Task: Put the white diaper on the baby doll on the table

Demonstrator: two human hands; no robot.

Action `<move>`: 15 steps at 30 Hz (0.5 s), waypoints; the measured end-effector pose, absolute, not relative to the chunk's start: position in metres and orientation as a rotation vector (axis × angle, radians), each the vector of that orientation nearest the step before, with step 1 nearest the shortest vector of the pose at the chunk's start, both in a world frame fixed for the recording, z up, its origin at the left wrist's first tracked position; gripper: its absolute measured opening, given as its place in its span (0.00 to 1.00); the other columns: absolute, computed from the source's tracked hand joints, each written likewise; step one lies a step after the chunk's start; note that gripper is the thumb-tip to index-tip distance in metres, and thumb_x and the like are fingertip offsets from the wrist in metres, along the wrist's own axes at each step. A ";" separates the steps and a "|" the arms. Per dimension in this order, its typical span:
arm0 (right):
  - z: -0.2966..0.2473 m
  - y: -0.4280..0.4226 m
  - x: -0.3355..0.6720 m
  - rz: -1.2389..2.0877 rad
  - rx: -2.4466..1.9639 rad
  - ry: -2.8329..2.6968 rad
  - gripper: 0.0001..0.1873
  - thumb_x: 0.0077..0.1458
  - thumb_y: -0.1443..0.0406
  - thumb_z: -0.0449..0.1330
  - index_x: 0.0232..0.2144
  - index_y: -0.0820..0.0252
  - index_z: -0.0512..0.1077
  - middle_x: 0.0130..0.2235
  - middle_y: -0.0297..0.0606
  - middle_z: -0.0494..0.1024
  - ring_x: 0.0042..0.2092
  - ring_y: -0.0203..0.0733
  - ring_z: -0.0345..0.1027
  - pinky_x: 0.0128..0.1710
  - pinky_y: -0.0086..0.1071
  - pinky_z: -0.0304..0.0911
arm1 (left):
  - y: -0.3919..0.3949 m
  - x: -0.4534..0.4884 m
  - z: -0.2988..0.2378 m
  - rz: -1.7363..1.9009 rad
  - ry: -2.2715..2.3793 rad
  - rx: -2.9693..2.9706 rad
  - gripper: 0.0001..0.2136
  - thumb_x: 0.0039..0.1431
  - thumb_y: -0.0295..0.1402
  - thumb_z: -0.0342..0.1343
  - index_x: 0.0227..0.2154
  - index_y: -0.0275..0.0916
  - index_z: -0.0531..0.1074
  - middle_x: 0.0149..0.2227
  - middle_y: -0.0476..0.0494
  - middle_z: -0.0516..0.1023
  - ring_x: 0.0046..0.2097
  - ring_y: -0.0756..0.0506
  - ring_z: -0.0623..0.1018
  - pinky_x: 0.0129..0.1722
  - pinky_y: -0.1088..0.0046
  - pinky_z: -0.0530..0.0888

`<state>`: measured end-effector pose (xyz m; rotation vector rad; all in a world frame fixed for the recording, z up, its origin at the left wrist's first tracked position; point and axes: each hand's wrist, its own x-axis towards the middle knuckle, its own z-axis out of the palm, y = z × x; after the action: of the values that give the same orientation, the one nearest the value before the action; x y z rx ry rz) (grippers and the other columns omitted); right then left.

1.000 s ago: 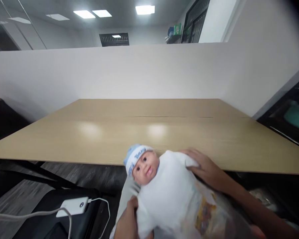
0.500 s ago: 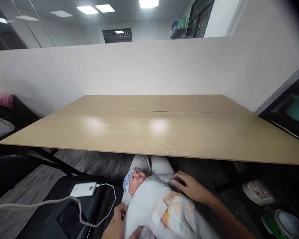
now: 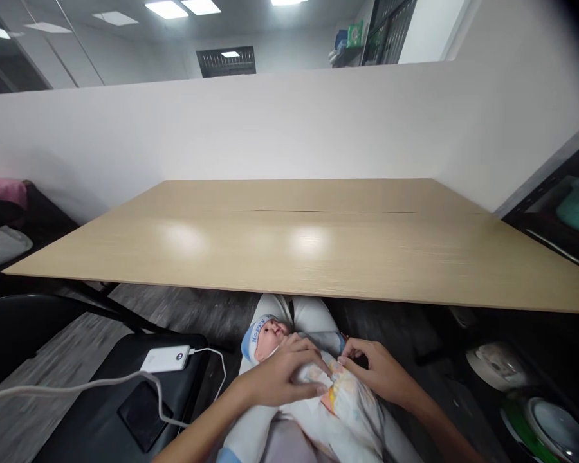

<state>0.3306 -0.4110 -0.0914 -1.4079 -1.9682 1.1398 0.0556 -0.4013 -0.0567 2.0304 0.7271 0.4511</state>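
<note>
A baby doll (image 3: 272,335) in a blue and white cap lies on its back across my lap, its head to the left. Printed white cloth (image 3: 357,399) with yellow and orange figures is around its body. Across the doll's chest lies my left hand (image 3: 296,370), fingers stretched out and thumb apart, touching the cloth. My right hand (image 3: 379,372) is at the doll's far side, thumb and fingertips closed on the cloth's edge. Close to those fingertips shows a grey sleeve with a dark blue cuff. My left hand hides part of the doll's chest.
A wooden table (image 3: 299,251) stands in front, its near edge above my knees. To the left, a black chair (image 3: 96,379) holds a white power bank (image 3: 166,359) with a cable, and a dark phone (image 3: 145,415). Round containers (image 3: 554,424) stand low at the right.
My left hand has moved from the doll's near side up and across its chest. My right fingertips have come together at the cloth. More of the sleeves now shows.
</note>
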 end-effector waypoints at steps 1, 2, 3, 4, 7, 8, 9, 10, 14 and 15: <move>-0.095 -0.409 0.332 1.134 -1.410 -1.968 0.14 0.65 0.56 0.60 0.32 0.56 0.80 0.34 0.37 0.84 0.39 0.48 0.78 0.41 0.37 0.67 | -0.401 0.057 -0.059 0.465 0.728 2.022 0.16 0.65 0.46 0.64 0.52 0.46 0.79 0.50 0.42 0.78 0.56 0.40 0.73 0.60 0.62 0.64; -0.100 -0.406 0.333 1.126 -1.418 -1.959 0.15 0.66 0.55 0.60 0.33 0.56 0.80 0.34 0.37 0.84 0.39 0.47 0.78 0.40 0.37 0.67 | -0.402 0.058 -0.060 0.483 0.733 2.005 0.15 0.66 0.45 0.63 0.49 0.45 0.80 0.50 0.42 0.79 0.55 0.40 0.73 0.60 0.62 0.64; -0.106 -0.403 0.336 1.114 -1.435 -1.941 0.16 0.66 0.54 0.59 0.33 0.57 0.79 0.34 0.37 0.83 0.39 0.47 0.78 0.40 0.37 0.68 | -0.404 0.057 -0.060 0.504 0.742 1.984 0.13 0.66 0.45 0.63 0.47 0.44 0.80 0.49 0.43 0.79 0.55 0.41 0.73 0.60 0.63 0.64; -0.113 -0.399 0.339 1.101 -1.461 -1.916 0.17 0.66 0.53 0.58 0.33 0.57 0.78 0.33 0.37 0.83 0.38 0.47 0.78 0.39 0.37 0.68 | -0.406 0.056 -0.060 0.529 0.753 1.960 0.12 0.67 0.45 0.62 0.45 0.43 0.79 0.48 0.43 0.80 0.54 0.42 0.73 0.59 0.63 0.64; -0.125 -0.388 0.345 1.070 -1.517 -1.865 0.20 0.67 0.48 0.56 0.34 0.56 0.77 0.33 0.38 0.83 0.38 0.50 0.78 0.41 0.41 0.70 | -0.415 0.047 -0.058 0.583 0.743 1.877 0.11 0.69 0.44 0.60 0.42 0.41 0.77 0.47 0.42 0.81 0.53 0.42 0.74 0.59 0.63 0.66; -0.124 -0.387 0.344 1.068 -1.506 -1.870 0.21 0.67 0.48 0.56 0.35 0.56 0.78 0.35 0.40 0.84 0.40 0.51 0.79 0.44 0.42 0.71 | -0.418 0.042 -0.058 0.585 0.724 1.854 0.11 0.68 0.43 0.61 0.40 0.40 0.77 0.46 0.41 0.81 0.52 0.42 0.75 0.58 0.63 0.66; -0.121 -0.387 0.340 1.080 -1.474 -1.887 0.21 0.67 0.48 0.56 0.38 0.56 0.79 0.39 0.41 0.85 0.43 0.51 0.79 0.47 0.44 0.71 | -0.423 0.036 -0.059 0.570 0.703 1.826 0.11 0.66 0.43 0.63 0.39 0.40 0.77 0.45 0.41 0.81 0.51 0.42 0.75 0.57 0.64 0.68; -0.114 -0.388 0.335 1.103 -1.424 -1.909 0.21 0.68 0.48 0.56 0.42 0.56 0.80 0.43 0.42 0.85 0.46 0.52 0.79 0.51 0.45 0.71 | -0.427 0.030 -0.060 0.539 0.692 1.782 0.12 0.64 0.43 0.65 0.38 0.39 0.77 0.42 0.41 0.81 0.48 0.43 0.76 0.54 0.65 0.69; -0.079 -0.405 0.313 1.251 -1.187 -2.020 0.20 0.70 0.51 0.55 0.52 0.49 0.81 0.54 0.41 0.82 0.56 0.52 0.75 0.61 0.45 0.67 | -0.438 0.017 -0.061 0.441 0.744 1.542 0.20 0.66 0.47 0.63 0.52 0.40 0.74 0.27 0.51 0.71 0.30 0.49 0.72 0.36 0.73 0.69; -0.071 -0.410 0.313 1.274 -1.167 -2.038 0.19 0.70 0.51 0.55 0.49 0.49 0.82 0.52 0.41 0.82 0.55 0.52 0.75 0.60 0.44 0.67 | -0.437 0.020 -0.058 0.476 0.772 1.526 0.22 0.68 0.47 0.60 0.57 0.40 0.71 0.27 0.52 0.70 0.29 0.50 0.71 0.35 0.73 0.69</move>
<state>0.3128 -0.4105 -0.0714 -1.1667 -2.0383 1.2738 0.0196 -0.4366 -0.0577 1.5261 0.7722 0.4759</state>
